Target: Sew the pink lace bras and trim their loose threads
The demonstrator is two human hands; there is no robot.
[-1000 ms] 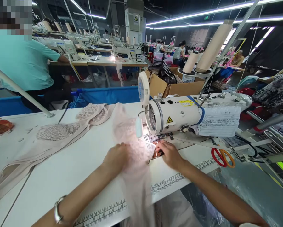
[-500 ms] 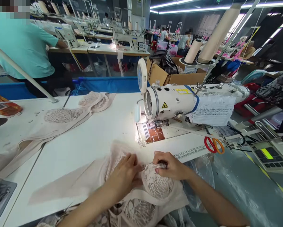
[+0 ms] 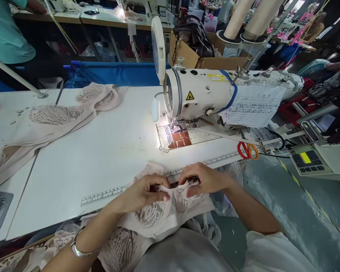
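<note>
A beige lace bra (image 3: 170, 211) hangs at the table's front edge, its cups toward me. My left hand (image 3: 147, 192) grips its upper edge between thumb and fingers near the middle. On the other cup's edge, my right hand (image 3: 201, 179) pinches the fabric, fingers curled behind it. Just beyond both hands a printed ruler (image 3: 110, 193) runs along the table edge. The white sewing machine (image 3: 204, 92) stands past it, its lamp lighting the needle area. Another beige lace bra (image 3: 56, 115) lies on the table at the left.
Red-and-orange-handled scissors (image 3: 247, 150) lie right of the machine. A control panel (image 3: 307, 158) is at the right, thread cones (image 3: 238, 19) behind. More lace pieces (image 3: 64, 238) are below the table edge at left. A person in a teal shirt (image 3: 8, 34) sits across.
The view has tilted down. My left hand has moved onto the bra's middle edge, and the cloth that trailed left over the table is drawn toward me, uncovering the ruler.
</note>
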